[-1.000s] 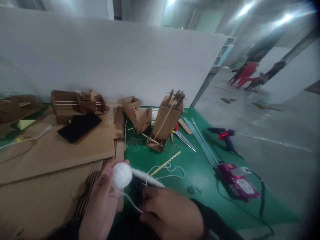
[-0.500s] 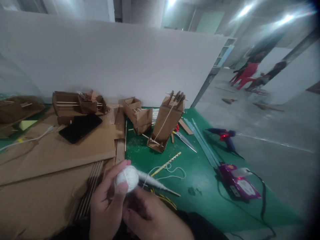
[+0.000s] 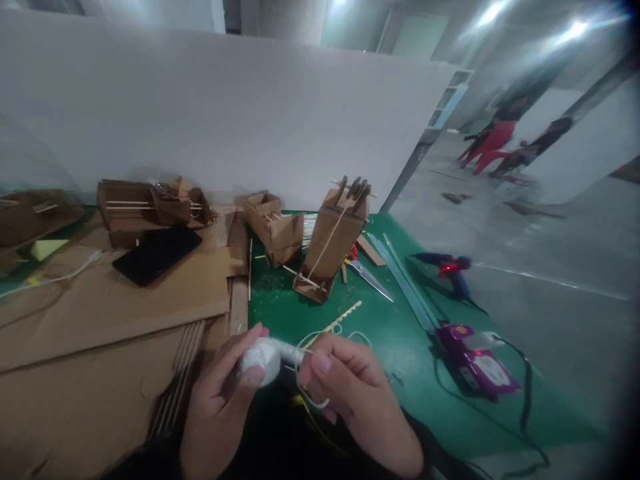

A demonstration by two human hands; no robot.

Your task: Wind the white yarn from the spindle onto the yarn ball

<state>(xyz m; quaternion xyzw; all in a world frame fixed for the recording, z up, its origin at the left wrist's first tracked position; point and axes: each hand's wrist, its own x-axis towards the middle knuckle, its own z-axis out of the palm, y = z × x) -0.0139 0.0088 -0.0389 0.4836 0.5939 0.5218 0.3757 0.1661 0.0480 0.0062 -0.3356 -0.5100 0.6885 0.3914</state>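
My left hand point(image 3: 225, 387) is closed around a ball of white string point(image 3: 261, 361), thumb on its near side. To its right, my right hand point(image 3: 353, 387) pinches the white string point(image 3: 314, 401), whose short end dangles below the fingers. A white string-wound stick point(image 3: 287, 351) runs from behind the ball toward my right fingers, which hide its far part. Loops of string lie on the green table beyond the right hand, beside a yellow notched strip point(image 3: 345, 316). A cardboard model point(image 3: 330, 247) with a string down its face leans farther back.
Scissors point(image 3: 370, 277), clear glue sticks point(image 3: 405, 283), a glue gun point(image 3: 450, 270) and a purple power box point(image 3: 480, 363) with a cord lie to the right. Cardboard sheets point(image 3: 100, 320), a black phone point(image 3: 157, 255) and cardboard boxes point(image 3: 130, 207) occupy the left. A white partition point(image 3: 225, 120) stands behind.
My right hand has moved up and right from below the ball, and now pinches the string. The left hand with the ball has shifted slightly right.
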